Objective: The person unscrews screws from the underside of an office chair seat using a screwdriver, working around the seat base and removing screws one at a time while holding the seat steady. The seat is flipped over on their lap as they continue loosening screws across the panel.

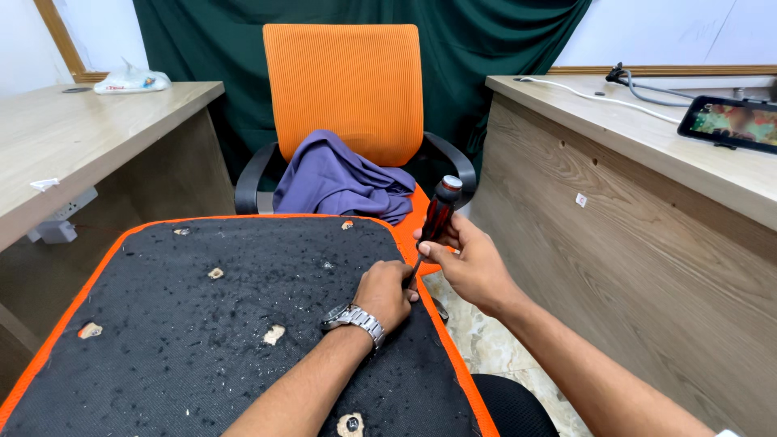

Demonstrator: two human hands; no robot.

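At the right edge of an upturned black, orange-trimmed chair seat (202, 324), the right hand (469, 263) grips a dark red-handled screwdriver (438, 214), its shaft slanting down-left to the nearer, closed left hand (387, 293) steadying the tip.

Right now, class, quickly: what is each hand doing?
Left hand: closed, fingers steadying the screwdriver's tip on the black seat base.
Right hand: closed around the screwdriver handle.
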